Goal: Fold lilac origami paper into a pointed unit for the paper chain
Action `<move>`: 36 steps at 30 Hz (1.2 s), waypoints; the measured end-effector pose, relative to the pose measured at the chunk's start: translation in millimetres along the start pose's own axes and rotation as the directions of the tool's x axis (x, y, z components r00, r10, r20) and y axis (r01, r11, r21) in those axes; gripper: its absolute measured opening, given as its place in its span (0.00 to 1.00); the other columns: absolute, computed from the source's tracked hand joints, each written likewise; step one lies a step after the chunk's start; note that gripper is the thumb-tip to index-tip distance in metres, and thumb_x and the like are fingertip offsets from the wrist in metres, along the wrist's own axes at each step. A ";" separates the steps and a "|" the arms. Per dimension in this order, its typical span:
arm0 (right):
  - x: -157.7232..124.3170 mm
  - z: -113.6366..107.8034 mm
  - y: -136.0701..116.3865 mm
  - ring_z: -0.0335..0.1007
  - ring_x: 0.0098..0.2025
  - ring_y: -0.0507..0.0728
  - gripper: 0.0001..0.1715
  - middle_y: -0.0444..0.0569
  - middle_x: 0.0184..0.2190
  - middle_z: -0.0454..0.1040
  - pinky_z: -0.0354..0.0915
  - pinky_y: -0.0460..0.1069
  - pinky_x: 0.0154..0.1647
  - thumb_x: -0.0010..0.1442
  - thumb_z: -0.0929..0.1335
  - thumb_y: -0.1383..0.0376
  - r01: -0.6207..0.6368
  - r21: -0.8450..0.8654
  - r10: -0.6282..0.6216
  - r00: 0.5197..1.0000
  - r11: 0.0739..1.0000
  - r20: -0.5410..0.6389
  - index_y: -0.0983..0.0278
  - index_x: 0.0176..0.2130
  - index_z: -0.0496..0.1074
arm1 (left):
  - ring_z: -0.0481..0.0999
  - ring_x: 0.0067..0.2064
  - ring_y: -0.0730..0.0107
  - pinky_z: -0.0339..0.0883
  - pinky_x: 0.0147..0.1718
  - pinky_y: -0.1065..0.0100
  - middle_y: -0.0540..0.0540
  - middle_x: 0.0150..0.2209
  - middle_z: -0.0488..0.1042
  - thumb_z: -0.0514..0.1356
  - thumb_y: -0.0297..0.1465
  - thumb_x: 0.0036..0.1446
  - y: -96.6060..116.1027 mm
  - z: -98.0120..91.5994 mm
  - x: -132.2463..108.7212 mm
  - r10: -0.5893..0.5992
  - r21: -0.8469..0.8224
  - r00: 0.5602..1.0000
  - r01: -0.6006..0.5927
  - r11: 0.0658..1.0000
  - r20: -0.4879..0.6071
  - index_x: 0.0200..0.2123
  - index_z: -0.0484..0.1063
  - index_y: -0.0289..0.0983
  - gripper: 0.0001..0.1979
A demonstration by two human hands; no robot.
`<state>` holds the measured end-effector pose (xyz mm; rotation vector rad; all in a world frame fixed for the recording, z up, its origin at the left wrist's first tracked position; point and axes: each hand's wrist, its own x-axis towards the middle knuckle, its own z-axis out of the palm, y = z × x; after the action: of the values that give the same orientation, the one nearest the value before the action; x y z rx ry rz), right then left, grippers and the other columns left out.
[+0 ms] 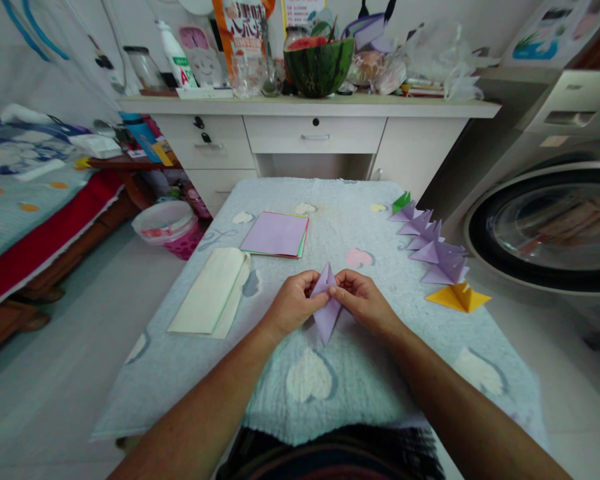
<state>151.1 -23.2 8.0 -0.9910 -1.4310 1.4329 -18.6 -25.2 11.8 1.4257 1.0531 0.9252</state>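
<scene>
A purple folded paper (pixel 326 321), long and diamond-shaped, is held upright over the near middle of the table. My left hand (pixel 294 300) pinches its left side with thumb and fingers. On its right side my right hand (pixel 364 297) is closed in a pinch, the thumb pressed on the paper's face. A stack of square paper (pixel 276 233), purple on top with other colours at its edges, lies beyond my left hand. To the right stands a row of folded paper figures: several purple ones (pixel 437 252), a green one (pixel 401 201) at the far end and an orange one (pixel 460 297) nearest.
A folded pale sheet (pixel 207 293) lies left on the cloth-covered table (pixel 220 393). Behind stands a white cabinet (pixel 315 137) bearing a cut watermelon (pixel 320 70), bottles and bags. A washing machine (pixel 550 133) is at right; a pink bin (pixel 183 243) and bed (pixel 30 207) are left.
</scene>
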 end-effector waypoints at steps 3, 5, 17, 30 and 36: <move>2.6 -0.6 6.3 0.57 0.24 0.50 0.16 0.39 0.22 0.63 0.55 0.46 0.27 0.54 0.70 0.53 -0.020 -0.117 0.014 0.999 0.993 -0.047 0.63 0.28 0.65 | 0.62 0.22 0.79 0.53 0.23 0.76 0.61 0.21 0.62 0.63 0.30 0.50 -0.9 0.6 -0.6 0.018 0.109 0.998 -0.012 0.994 -0.057 0.46 0.64 0.38 0.19; 2.6 -0.3 7.9 0.58 0.24 0.50 0.13 0.39 0.21 0.63 0.54 0.46 0.26 0.55 0.68 0.56 -0.044 -0.251 0.023 0.996 0.967 -0.086 0.62 0.28 0.65 | 0.60 0.20 0.78 0.51 0.22 0.76 0.63 0.19 0.59 0.63 0.30 0.51 -1.7 1.7 -1.0 0.034 0.208 0.996 -0.015 0.978 -0.084 0.48 0.60 0.40 0.22; 1.4 1.8 7.5 0.64 0.40 0.60 0.08 0.51 0.36 0.73 0.55 0.52 0.42 0.57 0.69 0.62 -0.099 -0.921 -0.090 0.986 0.376 -0.142 0.64 0.37 0.73 | 0.70 0.46 0.62 0.65 0.46 0.61 0.47 0.42 0.71 0.65 0.29 0.52 -12.5 9.4 -3.6 0.301 0.808 0.947 -0.089 0.582 -0.113 0.47 0.63 0.40 0.20; -3.5 -11.5 7.6 0.60 0.43 0.59 0.21 0.52 0.40 0.69 0.57 0.53 0.46 0.58 0.65 0.74 0.233 -0.872 -0.190 0.968 0.431 0.164 0.60 0.48 0.77 | 0.68 0.43 0.62 0.64 0.41 0.60 0.46 0.38 0.74 0.58 0.29 0.62 -4.1 11.4 -13.7 0.329 0.931 0.923 -0.284 0.230 0.200 0.37 0.75 0.39 0.05; -2.6 -16.5 8.2 0.59 0.41 0.58 0.24 0.52 0.39 0.69 0.56 0.53 0.44 0.58 0.64 0.74 0.271 -0.889 -0.167 0.960 0.369 0.224 0.58 0.50 0.77 | 0.70 0.39 0.63 0.66 0.39 0.61 0.47 0.35 0.74 0.58 0.26 0.62 -7.1 14.9 -15.6 0.305 0.939 0.920 -0.304 0.159 0.246 0.36 0.73 0.36 0.04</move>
<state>167.3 -20.1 -0.8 -1.2911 -2.4216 0.3475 -10.0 -44.4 3.2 2.8264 1.4729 0.4221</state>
